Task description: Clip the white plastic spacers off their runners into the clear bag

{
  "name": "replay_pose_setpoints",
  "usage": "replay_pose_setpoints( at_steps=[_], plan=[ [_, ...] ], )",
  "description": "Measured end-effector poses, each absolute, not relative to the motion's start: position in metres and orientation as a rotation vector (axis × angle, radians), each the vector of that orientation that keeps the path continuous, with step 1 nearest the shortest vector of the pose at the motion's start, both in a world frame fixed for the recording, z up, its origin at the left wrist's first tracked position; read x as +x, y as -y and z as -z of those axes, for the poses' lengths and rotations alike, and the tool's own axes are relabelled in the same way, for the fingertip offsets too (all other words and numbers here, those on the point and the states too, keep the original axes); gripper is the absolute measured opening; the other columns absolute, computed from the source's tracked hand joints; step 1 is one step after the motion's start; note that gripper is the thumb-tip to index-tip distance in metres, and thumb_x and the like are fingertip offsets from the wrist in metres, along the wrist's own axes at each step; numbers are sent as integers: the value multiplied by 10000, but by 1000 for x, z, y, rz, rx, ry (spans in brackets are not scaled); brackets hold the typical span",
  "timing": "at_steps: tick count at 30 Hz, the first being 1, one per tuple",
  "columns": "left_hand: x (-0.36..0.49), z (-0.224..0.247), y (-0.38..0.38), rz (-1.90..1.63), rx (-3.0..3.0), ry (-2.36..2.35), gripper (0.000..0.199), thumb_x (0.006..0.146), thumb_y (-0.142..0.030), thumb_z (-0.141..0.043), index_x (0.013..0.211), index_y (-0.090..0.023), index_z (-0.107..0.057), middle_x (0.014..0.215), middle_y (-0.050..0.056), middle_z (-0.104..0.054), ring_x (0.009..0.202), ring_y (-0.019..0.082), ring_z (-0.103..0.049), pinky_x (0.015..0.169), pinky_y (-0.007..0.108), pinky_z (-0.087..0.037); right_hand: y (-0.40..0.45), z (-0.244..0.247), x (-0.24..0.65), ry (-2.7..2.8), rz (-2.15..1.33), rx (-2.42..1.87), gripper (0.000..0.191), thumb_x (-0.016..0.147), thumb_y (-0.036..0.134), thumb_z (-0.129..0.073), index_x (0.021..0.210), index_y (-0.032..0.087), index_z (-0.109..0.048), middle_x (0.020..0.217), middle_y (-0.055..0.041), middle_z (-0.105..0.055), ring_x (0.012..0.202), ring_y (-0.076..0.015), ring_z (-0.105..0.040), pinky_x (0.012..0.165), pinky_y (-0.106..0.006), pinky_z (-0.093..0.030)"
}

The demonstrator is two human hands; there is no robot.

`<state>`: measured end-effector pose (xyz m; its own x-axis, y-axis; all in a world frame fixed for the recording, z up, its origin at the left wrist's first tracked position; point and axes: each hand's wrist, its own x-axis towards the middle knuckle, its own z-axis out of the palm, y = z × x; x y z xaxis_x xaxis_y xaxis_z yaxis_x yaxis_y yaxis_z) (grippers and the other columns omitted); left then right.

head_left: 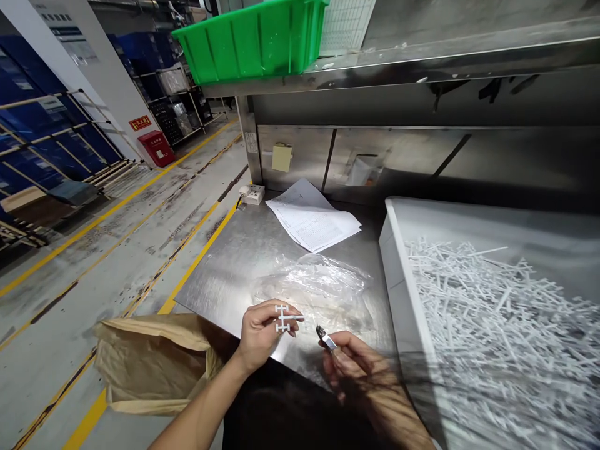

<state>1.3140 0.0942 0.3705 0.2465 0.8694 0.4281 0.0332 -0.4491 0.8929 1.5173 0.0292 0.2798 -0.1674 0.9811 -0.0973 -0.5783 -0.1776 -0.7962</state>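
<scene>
Pinched between the thumb and fingers of my left hand (255, 334) is a small white plastic sprue (282, 319) with short branching arms. My right hand (351, 365) grips a metal nail clipper (327, 339), its dark jaws pointing up and left toward the sprue. A small gap separates the clipper from the sprue. Both hands are above the front edge of the metal table (220, 262). Just beyond them, a crumpled clear plastic bag (323, 278) lies on the tabletop.
On the right stands a large white bin (398, 262) holding many thin white plastic pieces (497, 312). Printed papers (314, 219) and a socket block (252, 194) sit at the back. A green crate (253, 44) rests on the overhead shelf. An open brown sack (150, 365) is at lower left.
</scene>
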Motion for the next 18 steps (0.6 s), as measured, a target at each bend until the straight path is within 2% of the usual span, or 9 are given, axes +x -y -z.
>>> replay_pose_setpoints(
  at_steps=[5,12,18],
  plan=[
    [1319,-372,-103,-1308,1679,-854,262,951,-429,-905,919,-168,-899,892,111,-837,641,178,-767,578,270,-657,-33,-289,1506,661,-1757,-606,368,933,603,-875,1003,253,-785,790,-26,-710,611,-137,-578,517,-206,-465],
    [1325,-370,-111,-1283,1673,-853,290,963,-450,-889,927,-163,-906,886,119,-834,650,183,-769,583,274,-662,-37,-300,1510,575,-1818,-569,341,876,519,-957,947,241,-774,765,-10,-680,588,-104,-532,513,-165,-425],
    [1330,-371,-118,-1307,1694,-816,280,970,-438,-885,916,-164,-906,881,114,-836,650,176,-768,578,255,-659,-42,-306,1513,593,-1827,-549,372,894,552,-937,948,231,-758,742,0,-656,543,-77,-464,485,-147,-364]
  ],
)
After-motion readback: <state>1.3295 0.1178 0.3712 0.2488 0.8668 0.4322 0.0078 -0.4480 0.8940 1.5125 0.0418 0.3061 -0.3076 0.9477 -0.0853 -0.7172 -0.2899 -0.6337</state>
